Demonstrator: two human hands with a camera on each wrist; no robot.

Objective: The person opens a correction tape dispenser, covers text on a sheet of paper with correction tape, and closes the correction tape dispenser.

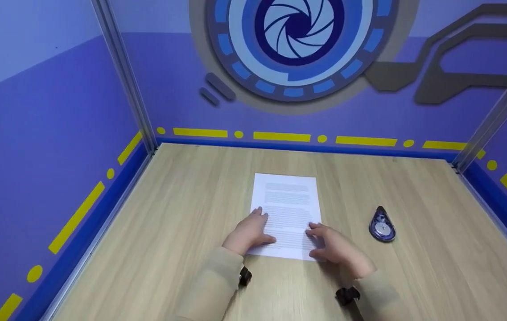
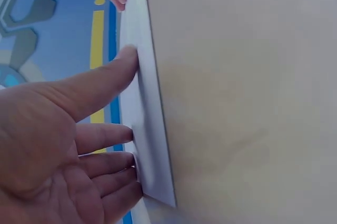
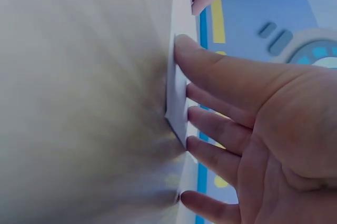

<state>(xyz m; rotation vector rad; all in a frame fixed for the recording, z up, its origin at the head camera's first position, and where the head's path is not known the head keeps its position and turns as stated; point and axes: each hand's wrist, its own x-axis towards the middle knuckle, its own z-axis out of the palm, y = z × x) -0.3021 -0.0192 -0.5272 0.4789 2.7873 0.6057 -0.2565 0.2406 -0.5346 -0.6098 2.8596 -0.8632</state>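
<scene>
With the clock set on the sheet of paper (image 1: 286,200) and twelve toward the back wall (image 1: 159,80), the paper lies flat near the middle of the wooden table (image 1: 182,214), blocks of small print facing up. The left hand (image 1: 249,229) sits at eight o'clock, its fingers loose and spread over that side of the sheet; in the left wrist view its thumb and fingertips meet the white surface without curling round it. The right hand (image 1: 335,245) is at four o'clock, also slack and grasping nothing, with fingertips by the paper's right edge; in the right wrist view the thumb and some fingers touch the sheet, while one finger stands apart, past the corner. Between them the hands cover parts of both long edges, hiding the ends of some lower lines. At about three o'clock, well apart from the sheet, lies a dark teardrop-shaped tape dispenser (image 1: 382,225), its narrow tip toward twelve; the right hand lies partly between it and the paper. Two light sleeves (image 1: 215,276) come in from seven and five o'clock, a small black device (image 1: 245,276) showing at each wrist. Metal posts (image 1: 124,71) meet the table's far corners at ten o'clock and between two and three. Purple-blue walls close in the far side and both flanks, with yellow dashes (image 1: 282,137) along the bottom and a big round emblem (image 1: 298,24) at twelve.
</scene>
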